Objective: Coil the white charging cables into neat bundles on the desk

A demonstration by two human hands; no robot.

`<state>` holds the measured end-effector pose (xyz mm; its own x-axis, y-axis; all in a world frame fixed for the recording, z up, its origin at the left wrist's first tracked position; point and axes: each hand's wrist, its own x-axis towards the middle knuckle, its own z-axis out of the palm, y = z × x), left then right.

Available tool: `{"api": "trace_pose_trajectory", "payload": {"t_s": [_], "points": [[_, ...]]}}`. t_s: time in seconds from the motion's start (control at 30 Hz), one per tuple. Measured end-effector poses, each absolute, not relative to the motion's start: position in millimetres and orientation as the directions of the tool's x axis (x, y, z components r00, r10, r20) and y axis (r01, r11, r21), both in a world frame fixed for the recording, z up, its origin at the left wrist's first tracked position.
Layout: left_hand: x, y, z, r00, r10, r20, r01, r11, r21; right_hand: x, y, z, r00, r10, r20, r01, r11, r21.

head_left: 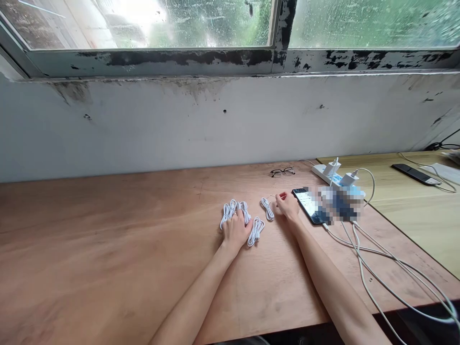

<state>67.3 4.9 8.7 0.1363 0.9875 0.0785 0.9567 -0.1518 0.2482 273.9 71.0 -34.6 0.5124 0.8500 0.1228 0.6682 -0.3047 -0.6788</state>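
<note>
My left hand (236, 231) rests on a group of white coiled charging cables (243, 212), its fingers spread over them. Beside its thumb lies another bundled white cable (256, 232) with a USB plug at its lower end. My right hand (288, 206) is over the table, fingers pinched together at a thin, pale strand. That strand is too small to make out well. Just left of the right hand, apart from the group, lies a single coiled white cable (267, 209). A phone (307, 203) with a lit screen lies right of this hand.
Glasses (282, 172) lie near the wall. A white power strip (319, 169) with plugged-in chargers (349, 178) stands at the right, partly blurred. Long white cords (381, 256) loop over the table's right front edge. Another dark phone (415, 174) lies on the lighter table (424, 220).
</note>
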Motion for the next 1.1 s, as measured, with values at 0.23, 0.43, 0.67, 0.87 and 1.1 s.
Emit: {"api": "trace_pose_trajectory", "payload": {"t_s": [0.23,0.43,0.67,0.87,1.1], "points": [[73,8,6,0.161,0.985,0.060,0.967,-0.169,0.192,260,44,-22,0.421,0.843,0.334,0.674,-0.045,-0.737],[60,4,6,0.155,0.981,0.115,0.942,-0.181,0.281,221,17,-15,0.148,0.917,0.371,0.650,0.192,-0.735],[38,-13,2,0.156,0.945,0.286,0.906,-0.252,0.339,195,9,-11,-0.003,0.976,0.220,0.342,0.207,-0.917],[31,-25,-4,0.228,0.894,0.386,0.766,-0.410,0.496,189,8,-12,-0.122,0.978,0.167,0.076,0.177,-0.981],[34,-21,-4,0.177,0.982,0.070,0.338,-0.127,0.933,189,0,-9,-0.253,0.931,0.264,0.182,0.314,-0.932]]}}
